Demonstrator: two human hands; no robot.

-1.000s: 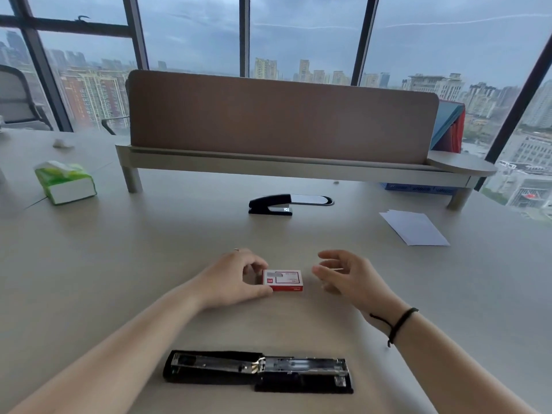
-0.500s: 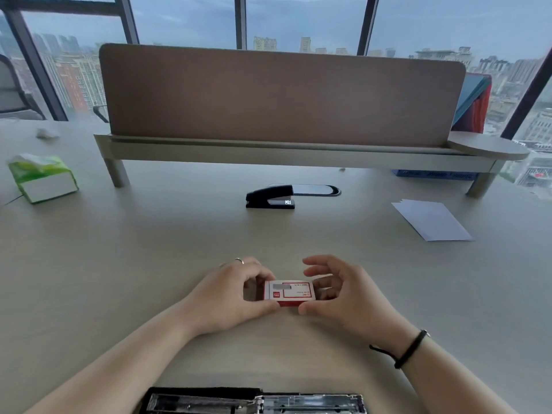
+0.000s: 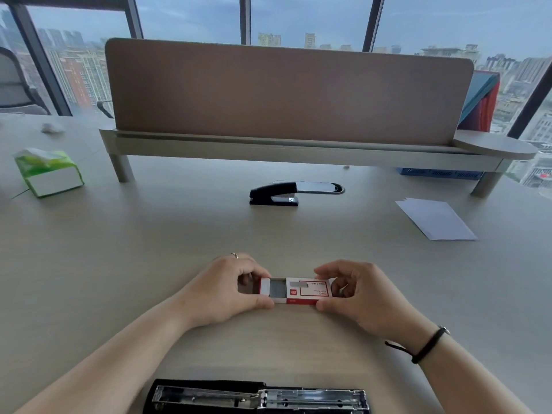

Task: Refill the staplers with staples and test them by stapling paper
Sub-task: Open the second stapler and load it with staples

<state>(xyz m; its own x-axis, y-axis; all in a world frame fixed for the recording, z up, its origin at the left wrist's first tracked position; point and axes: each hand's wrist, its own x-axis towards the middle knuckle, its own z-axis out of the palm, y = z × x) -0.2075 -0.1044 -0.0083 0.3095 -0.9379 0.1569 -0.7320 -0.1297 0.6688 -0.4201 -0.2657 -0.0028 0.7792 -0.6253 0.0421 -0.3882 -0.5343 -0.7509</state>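
A small red and white staple box (image 3: 307, 291) lies on the desk between my hands. Its inner tray (image 3: 276, 289) is slid out to the left, showing grey staples. My left hand (image 3: 230, 289) pinches the tray end, and my right hand (image 3: 363, 292) grips the sleeve. A black stapler (image 3: 257, 397) lies folded open flat at the near edge, its metal channel showing. A second black stapler (image 3: 274, 194) sits closed farther back at the centre. White paper sheets (image 3: 434, 219) lie at the right.
A brown desk divider on a raised shelf (image 3: 286, 147) spans the back. A green tissue pack (image 3: 49, 171) stands at the left. A blue tray (image 3: 439, 173) sits under the shelf at the right. An office chair (image 3: 15, 85) is at the far left.
My right hand closed onto the staple box, and the inner tray has slid out to the left. The view tilted, moving the open stapler toward the bottom edge.
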